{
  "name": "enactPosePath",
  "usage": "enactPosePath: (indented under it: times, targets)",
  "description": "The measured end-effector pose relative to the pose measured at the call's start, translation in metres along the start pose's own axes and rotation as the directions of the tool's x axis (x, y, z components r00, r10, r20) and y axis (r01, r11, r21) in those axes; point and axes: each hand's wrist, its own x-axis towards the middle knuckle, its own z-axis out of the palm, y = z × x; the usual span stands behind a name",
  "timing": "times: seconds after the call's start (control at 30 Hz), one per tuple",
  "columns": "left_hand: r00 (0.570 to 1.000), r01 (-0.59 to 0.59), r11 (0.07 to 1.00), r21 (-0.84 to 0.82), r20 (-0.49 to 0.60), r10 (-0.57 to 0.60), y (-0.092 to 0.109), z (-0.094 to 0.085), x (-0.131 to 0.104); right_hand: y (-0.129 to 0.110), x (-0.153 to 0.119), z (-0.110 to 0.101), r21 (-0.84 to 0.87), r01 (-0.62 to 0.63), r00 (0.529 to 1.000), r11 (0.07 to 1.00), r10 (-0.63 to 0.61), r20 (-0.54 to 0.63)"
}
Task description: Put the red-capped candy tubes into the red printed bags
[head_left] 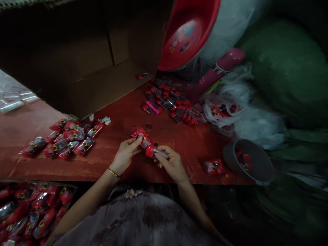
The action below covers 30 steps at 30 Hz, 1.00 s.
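Note:
My left hand (130, 149) pinches a red printed plastic packet (140, 132) over the middle of the red table. Closed around the clear body of a small red-capped container (151, 150) is my right hand (169, 162). The container's red end meets the packet's near end; I cannot tell whether it is inside the opening. A pile of similar red-capped clear containers (166, 99) lies further back. To the left sits a heap of filled red packets (74, 135), and one more packet (214, 167) lies to the right.
A large open cardboard box (84, 82) stands at the back left. Behind the pile are a red basin (188, 37) and a pink bottle (212, 73). A grey bowl (230, 159) holding red pieces stands right. Many red packets (38, 212) fill a box at lower left.

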Motion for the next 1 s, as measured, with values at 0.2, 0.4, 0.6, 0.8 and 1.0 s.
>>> enactPosePath:
  times: [0.2,0.4,0.6,0.8,1.0]
  targets:
    - [0.999,-0.041,0.997,0.065,-0.02,0.043,0.002,-0.002,-0.001,0.001,0.001,0.004,-0.273,0.113,0.986,0.955,-0.141,-0.086]
    - [0.996,-0.09,0.988,0.126,0.02,0.088,-0.002,-0.003,0.001,0.008,0.004,0.008,-0.226,0.089,0.983,0.97,-0.123,-0.139]
    - [0.99,-0.136,0.988,0.069,0.041,0.133,-0.014,0.004,0.0,0.012,0.005,0.02,-0.145,0.073,0.979,0.987,-0.099,-0.18]
    - [0.989,-0.144,0.99,-0.001,0.043,0.144,-0.019,0.011,0.001,0.012,0.009,0.033,-0.023,0.052,0.971,0.998,-0.056,-0.233]
    - [0.966,-0.192,0.97,0.15,0.202,0.161,-0.023,0.01,0.001,0.014,0.019,0.033,0.234,-0.059,0.995,0.97,0.075,-0.06]
